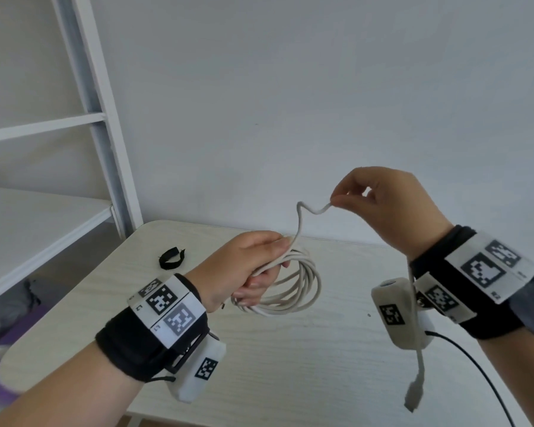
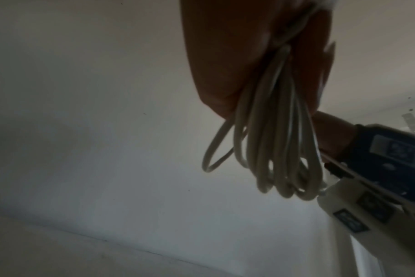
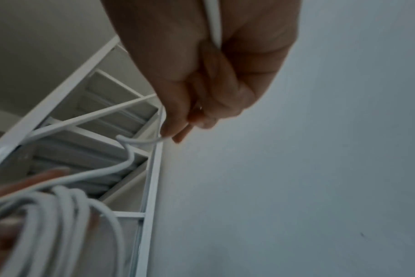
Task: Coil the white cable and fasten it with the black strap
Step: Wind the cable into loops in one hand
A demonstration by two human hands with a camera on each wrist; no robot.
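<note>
Gripping the coiled white cable (image 1: 293,282) above the tabletop (image 1: 290,365), the left hand (image 1: 247,266) is hiding part of it, while the right hand (image 1: 383,208) is pinching its kinked free stretch, the black strap (image 1: 171,257) lying near the far left corner, wristband codes unreadable.

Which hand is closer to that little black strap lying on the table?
Left. The left hand, gripping the coiled white cable, is just right of the black strap. The right hand, pinching the cable's loose stretch, is raised farther off to the right.
</note>
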